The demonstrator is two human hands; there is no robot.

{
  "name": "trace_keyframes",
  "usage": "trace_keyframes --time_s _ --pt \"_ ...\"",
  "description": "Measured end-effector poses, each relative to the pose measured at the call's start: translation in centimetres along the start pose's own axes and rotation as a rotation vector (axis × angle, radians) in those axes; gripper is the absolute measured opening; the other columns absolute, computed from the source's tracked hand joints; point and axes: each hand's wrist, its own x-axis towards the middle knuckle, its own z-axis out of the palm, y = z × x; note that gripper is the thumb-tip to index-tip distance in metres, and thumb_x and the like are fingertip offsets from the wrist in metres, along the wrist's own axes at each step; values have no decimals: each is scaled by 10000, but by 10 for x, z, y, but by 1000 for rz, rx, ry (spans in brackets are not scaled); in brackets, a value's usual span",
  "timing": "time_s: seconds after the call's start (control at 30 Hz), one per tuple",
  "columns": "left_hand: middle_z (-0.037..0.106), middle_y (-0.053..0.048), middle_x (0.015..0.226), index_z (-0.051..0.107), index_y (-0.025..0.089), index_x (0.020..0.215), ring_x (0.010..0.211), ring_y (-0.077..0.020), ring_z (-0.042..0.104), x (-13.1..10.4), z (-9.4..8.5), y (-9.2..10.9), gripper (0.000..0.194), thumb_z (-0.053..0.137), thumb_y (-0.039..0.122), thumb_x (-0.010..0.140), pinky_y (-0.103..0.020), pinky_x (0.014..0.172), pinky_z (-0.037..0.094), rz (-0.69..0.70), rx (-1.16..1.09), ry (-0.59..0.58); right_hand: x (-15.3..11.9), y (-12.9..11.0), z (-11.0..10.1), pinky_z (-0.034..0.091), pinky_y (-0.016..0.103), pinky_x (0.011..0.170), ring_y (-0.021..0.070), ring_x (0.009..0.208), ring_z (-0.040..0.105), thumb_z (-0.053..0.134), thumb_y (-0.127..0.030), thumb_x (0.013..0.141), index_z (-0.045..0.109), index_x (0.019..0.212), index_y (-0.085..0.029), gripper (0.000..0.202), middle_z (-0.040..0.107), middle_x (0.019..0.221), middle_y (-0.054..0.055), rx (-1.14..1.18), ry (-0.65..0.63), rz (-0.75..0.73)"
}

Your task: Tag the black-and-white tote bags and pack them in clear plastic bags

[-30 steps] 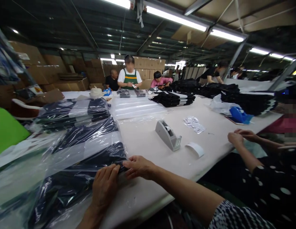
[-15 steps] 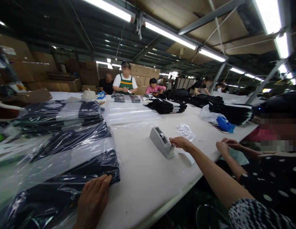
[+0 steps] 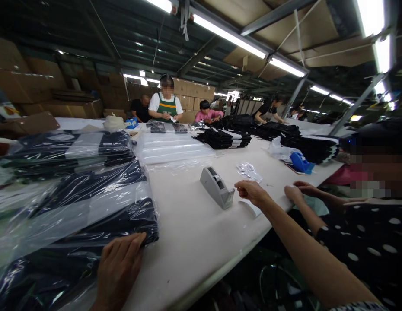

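The dark garment [image 3: 118, 225] already lies bagged on the surface [image 3: 184, 233]; whether the bag [image 3: 87, 216] is sealed doesn't show. The left hand [image 3: 121, 261] rests on its edge, grip unclear; the right hand [image 3: 253, 192], fingertips pinched together, hovers beside the dispenser [image 3: 216, 188], any tape indiscernible.

Dark navy noted on bagged garments [image 3: 90, 248], crossed by a greyish-white band [image 3: 100, 211]; grey seen on tape dispenser [image 3: 215, 190], off-white on worktop [image 3: 181, 224]. Folded stack [image 3: 217, 139]: black, banded white. Apron [image 3: 166, 109]: green, striped in yellow-orange. Nearest co-worker's top [image 3: 366, 235]: black, spotted white. Pink recorded on far worker's shirt [image 3: 204, 115], brown on cartons [image 3: 184, 88]
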Motion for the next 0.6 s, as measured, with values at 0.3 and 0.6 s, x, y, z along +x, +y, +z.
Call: trace_keyframes --time_s 0.3,0.6 --pt "711 -58 973 616 180 1132 906 -240 620 0 3 1 245 515 86 929 -399 880 404 -39 -35 8 -18 37 5 413 217 513 70 470 453 707 -226 641 573 581 -160 161 560 539 -14 -141 53 150" --pt "679 -15 872 594 203 1037 836 -191 599 12 0 14 220 487 40 934 -364 881 401 -169 -98 31 -81 31 52 492 255 617 120 582 563 847 -337 562 710 647 -150 248 653 649 33 -50 -80 88"
